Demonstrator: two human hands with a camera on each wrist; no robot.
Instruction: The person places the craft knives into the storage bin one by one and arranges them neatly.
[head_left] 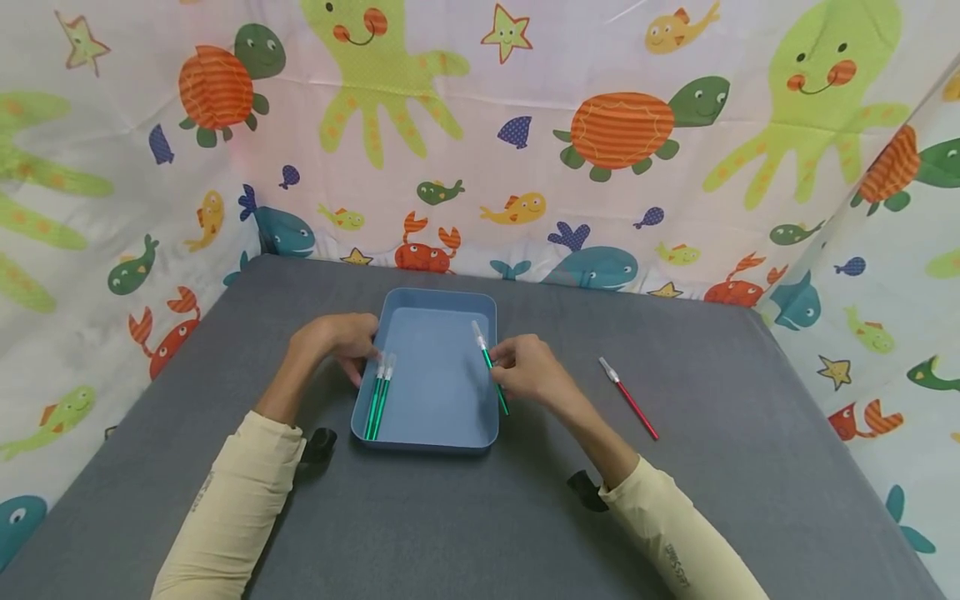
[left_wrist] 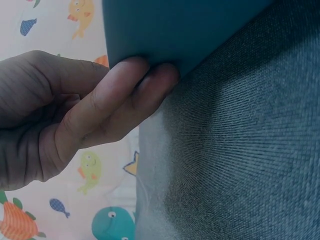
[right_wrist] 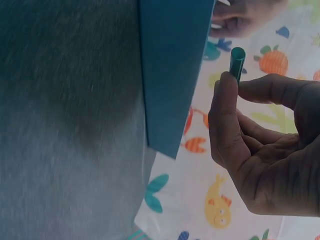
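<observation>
Clock positions are taken from the tray's middle in the head view. Nearest, a smooth grey tabletop (head_left: 420, 533) fills the foreground; seen close from the left wrist, its covering shows a fine ribbed weave. Over it extend two cream sleeves, the left sleeve (head_left: 232, 500) at 8 o'clock and the right sleeve (head_left: 682, 533) at 4, the latter bearing dark lettering.

At about 3 o'clock, well apart from the tray, lies a red pen-like tool (head_left: 633, 404), its clear-capped end toward 11. At the centre rests a shallow blue tray (head_left: 438, 375), rectangular, with rounded corners. In its 8 o'clock part two matching green tools (head_left: 384, 398) lie side by side, clear caps toward 12.

The right hand (head_left: 528, 367), at 3 o'clock, pinches a green pen-like tool (head_left: 487, 357) between thumb and fingers. This tool has a slim, shiny green shaft, a silvery collar and a clear cap pointing toward 11; it appears across the tray's right rim, though contact cannot be told. The left hand (head_left: 341, 340), toward 10 o'clock, grips the tray's left side, fingertips against the outer wall.

Farthest, a white curtain (head_left: 465, 108) rises at 12 and continues along both sides, printed with turtles, octopuses, crabs, whales, fish and stars.
</observation>
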